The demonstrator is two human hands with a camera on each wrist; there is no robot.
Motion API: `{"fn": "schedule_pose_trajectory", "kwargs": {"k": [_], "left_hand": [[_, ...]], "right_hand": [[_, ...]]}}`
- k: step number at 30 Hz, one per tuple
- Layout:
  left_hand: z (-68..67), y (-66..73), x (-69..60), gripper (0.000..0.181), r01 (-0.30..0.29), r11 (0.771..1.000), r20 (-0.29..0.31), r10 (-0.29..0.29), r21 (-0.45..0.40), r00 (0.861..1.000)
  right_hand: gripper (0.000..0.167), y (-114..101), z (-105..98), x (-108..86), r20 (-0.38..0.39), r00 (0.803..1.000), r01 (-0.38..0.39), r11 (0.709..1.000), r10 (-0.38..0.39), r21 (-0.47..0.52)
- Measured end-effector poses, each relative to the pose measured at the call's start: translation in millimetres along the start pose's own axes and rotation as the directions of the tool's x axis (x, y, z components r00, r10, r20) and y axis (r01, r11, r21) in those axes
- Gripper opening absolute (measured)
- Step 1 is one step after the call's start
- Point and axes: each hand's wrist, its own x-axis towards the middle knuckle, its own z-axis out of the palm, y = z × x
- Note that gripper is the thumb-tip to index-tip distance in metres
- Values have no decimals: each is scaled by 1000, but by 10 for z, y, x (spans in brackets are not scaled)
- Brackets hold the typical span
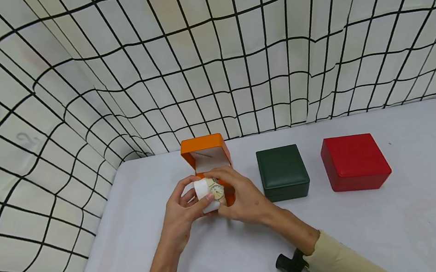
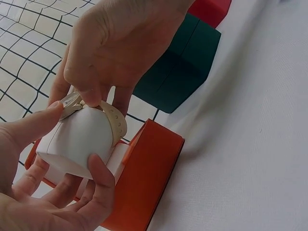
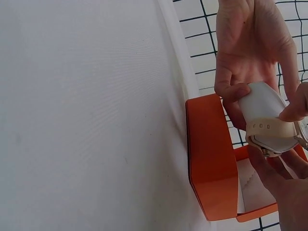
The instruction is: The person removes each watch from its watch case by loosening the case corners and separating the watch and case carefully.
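A cream-strapped wristwatch (image 1: 217, 192) is around one end of a white watch cushion (image 2: 79, 139), above the open orange watch box (image 1: 201, 143). My left hand (image 1: 180, 218) grips the cushion, its thumb reaching the edge of the watch. From the other side, my right hand (image 1: 248, 196) pinches the watch at its strap. In the left wrist view the holed strap end (image 2: 115, 121) curves over the cushion's end. The right wrist view has the strap (image 3: 270, 127) and part of its buckle beneath the cushion's end. Fingers hide part of the watch.
Right of the orange box stands a closed dark green box (image 1: 283, 171). A closed red box (image 1: 354, 161) stands farther right. All are on a white-covered table (image 1: 429, 180). Black wire grid over white sheeting rises behind the table and along its left side.
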Motion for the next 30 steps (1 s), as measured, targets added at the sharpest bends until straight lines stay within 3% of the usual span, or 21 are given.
{"fn": "schedule_pose_trajectory", "kwargs": {"k": [16, 25, 30], "left_hand": [[-1, 6, -1, 64, 33, 999, 11, -33, 8, 999], [-4, 7, -6, 64, 48, 998, 0, -48, 29, 999], [7, 22, 5, 63, 51, 999, 2, -51, 20, 999]], "right_hand": [[71, 7, -40, 4, 14, 1000, -13, 999, 14, -31], [66, 24, -50, -1, 15, 1000, -17, 1000, 17, -4], [62, 8, -81, -7, 25, 998, -62, 997, 61, 42]]}}
